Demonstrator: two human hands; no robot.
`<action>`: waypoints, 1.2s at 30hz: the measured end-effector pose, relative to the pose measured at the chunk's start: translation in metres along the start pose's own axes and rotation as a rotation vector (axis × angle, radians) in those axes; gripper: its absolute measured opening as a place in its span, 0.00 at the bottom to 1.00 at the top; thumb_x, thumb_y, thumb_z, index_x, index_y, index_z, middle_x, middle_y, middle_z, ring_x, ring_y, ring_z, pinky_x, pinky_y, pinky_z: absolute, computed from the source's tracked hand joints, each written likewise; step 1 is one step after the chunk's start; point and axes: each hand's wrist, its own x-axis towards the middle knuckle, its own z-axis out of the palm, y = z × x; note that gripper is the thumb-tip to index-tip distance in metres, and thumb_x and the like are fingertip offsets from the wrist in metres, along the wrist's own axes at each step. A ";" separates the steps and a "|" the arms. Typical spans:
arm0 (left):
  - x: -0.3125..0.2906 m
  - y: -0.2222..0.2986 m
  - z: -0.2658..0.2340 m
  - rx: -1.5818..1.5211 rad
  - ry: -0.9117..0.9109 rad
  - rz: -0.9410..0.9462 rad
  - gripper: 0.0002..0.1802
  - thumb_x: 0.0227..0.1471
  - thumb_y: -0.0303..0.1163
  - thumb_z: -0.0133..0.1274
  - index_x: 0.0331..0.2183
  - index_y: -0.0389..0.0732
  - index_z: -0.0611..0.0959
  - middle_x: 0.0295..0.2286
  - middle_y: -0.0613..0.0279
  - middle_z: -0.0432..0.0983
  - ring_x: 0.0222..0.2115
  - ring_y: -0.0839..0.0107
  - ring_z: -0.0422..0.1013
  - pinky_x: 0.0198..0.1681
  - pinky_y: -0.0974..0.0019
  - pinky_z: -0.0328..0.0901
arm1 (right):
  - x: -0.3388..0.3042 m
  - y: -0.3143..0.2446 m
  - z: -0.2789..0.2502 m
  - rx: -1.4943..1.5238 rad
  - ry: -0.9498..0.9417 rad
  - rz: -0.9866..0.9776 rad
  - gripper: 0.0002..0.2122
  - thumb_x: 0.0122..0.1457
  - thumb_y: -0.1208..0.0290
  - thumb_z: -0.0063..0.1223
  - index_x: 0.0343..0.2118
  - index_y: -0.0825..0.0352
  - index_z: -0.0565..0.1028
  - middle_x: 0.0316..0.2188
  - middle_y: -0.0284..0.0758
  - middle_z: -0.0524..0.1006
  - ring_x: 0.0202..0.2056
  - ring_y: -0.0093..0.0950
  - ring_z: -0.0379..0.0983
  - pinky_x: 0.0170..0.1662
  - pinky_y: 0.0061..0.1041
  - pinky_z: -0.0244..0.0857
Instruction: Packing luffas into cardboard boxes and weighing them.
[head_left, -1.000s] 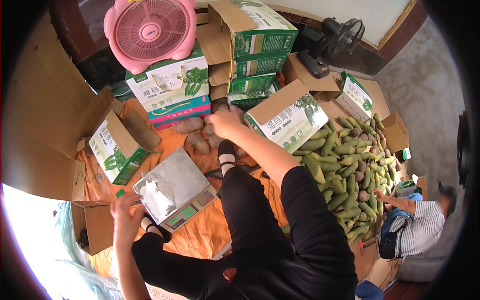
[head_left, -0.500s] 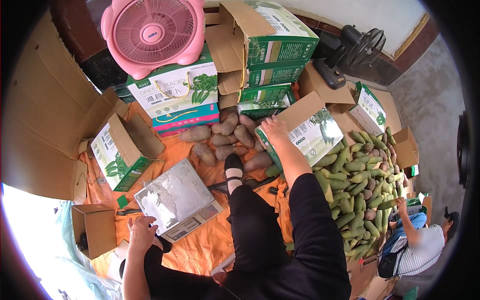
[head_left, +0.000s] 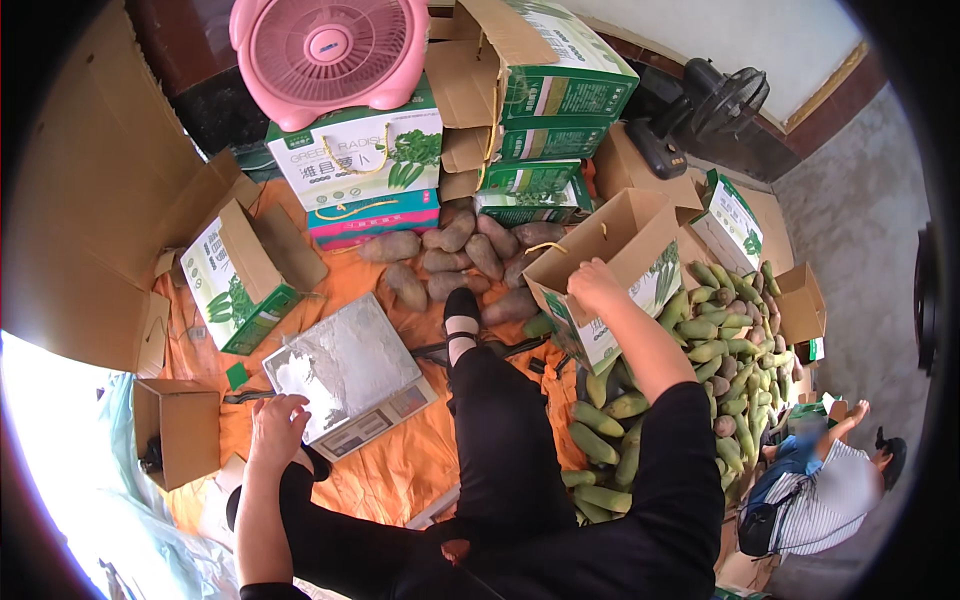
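Observation:
My right hand (head_left: 597, 287) is closed on the near rim of a green-and-white carton (head_left: 648, 228). Its top gapes open, and a yellow cord handle shows at its left end. The carton stands at the edge of a heap of green radishes (head_left: 708, 330). On the left, my left hand (head_left: 278, 430) hovers by the lower left corner of a flat metal scale (head_left: 345, 365); its fingers are loosely bent and apart, with nothing visible in them. The scale lies on an orange sheet (head_left: 440, 450). Brownish-purple radishes (head_left: 405, 285) lie beyond my foot.
A pink fan (head_left: 328, 45) sits on stacked cartons (head_left: 355, 165); more cartons (head_left: 560, 100) rise beside it. A black fan (head_left: 690, 120) stands behind. At left are an open carton (head_left: 240, 280) and a small brown box (head_left: 185, 435). A person (head_left: 815, 500) sits at lower right.
The carton has swung upright under my right hand, so its open top shows. More green radishes show below it. My left hand has moved slightly up. The other person's arm has risen from the heap.

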 end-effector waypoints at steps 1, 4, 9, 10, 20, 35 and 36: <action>-0.002 0.000 0.000 -0.006 0.004 -0.006 0.10 0.45 0.28 0.56 0.34 0.43 0.81 0.28 0.59 0.77 0.35 0.60 0.73 0.53 0.47 0.54 | -0.011 -0.001 -0.003 -0.007 0.002 -0.006 0.06 0.47 0.74 0.52 0.22 0.56 0.80 0.26 0.29 0.78 0.40 0.28 0.72 0.41 0.30 0.60; -0.008 0.002 -0.005 0.022 0.022 -0.002 0.10 0.45 0.29 0.56 0.33 0.42 0.82 0.27 0.58 0.77 0.35 0.59 0.73 0.52 0.49 0.56 | -0.040 -0.002 -0.013 0.035 0.056 -0.080 0.04 0.44 0.73 0.54 0.22 0.58 0.79 0.26 0.34 0.79 0.36 0.31 0.74 0.36 0.34 0.64; -0.010 -0.002 -0.007 0.026 0.092 0.058 0.08 0.45 0.30 0.56 0.32 0.42 0.81 0.26 0.59 0.77 0.33 0.59 0.72 0.47 0.54 0.59 | -0.060 -0.014 -0.072 0.292 0.190 -0.011 0.04 0.41 0.73 0.58 0.23 0.64 0.76 0.27 0.36 0.77 0.36 0.35 0.73 0.39 0.37 0.67; -0.012 -0.003 -0.007 0.031 0.108 0.053 0.08 0.45 0.30 0.56 0.32 0.42 0.81 0.26 0.59 0.77 0.33 0.59 0.72 0.47 0.55 0.59 | -0.060 -0.023 -0.089 0.359 0.247 -0.006 0.05 0.41 0.73 0.59 0.23 0.65 0.76 0.26 0.36 0.77 0.36 0.36 0.73 0.39 0.37 0.67; -0.015 -0.023 -0.018 -0.173 0.477 0.018 0.14 0.43 0.22 0.55 0.37 0.39 0.79 0.27 0.56 0.75 0.32 0.58 0.72 0.36 0.60 0.66 | -0.044 -0.163 -0.246 0.433 0.548 -0.438 0.08 0.43 0.76 0.57 0.29 0.62 0.77 0.28 0.33 0.75 0.37 0.34 0.71 0.40 0.35 0.65; -0.034 -0.027 -0.038 -0.225 0.841 -0.046 0.18 0.48 0.24 0.52 0.44 0.40 0.77 0.38 0.57 0.72 0.43 0.60 0.66 0.48 0.59 0.60 | 0.002 -0.415 -0.209 0.463 0.437 -0.497 0.06 0.51 0.70 0.48 0.25 0.59 0.78 0.25 0.30 0.79 0.34 0.29 0.74 0.32 0.32 0.62; -0.037 -0.031 -0.039 -0.173 0.835 -0.032 0.17 0.48 0.25 0.53 0.43 0.40 0.77 0.38 0.57 0.72 0.43 0.59 0.66 0.48 0.60 0.60 | 0.002 -0.405 -0.206 0.381 0.396 -0.485 0.06 0.50 0.70 0.49 0.25 0.58 0.79 0.26 0.30 0.79 0.34 0.29 0.75 0.32 0.32 0.63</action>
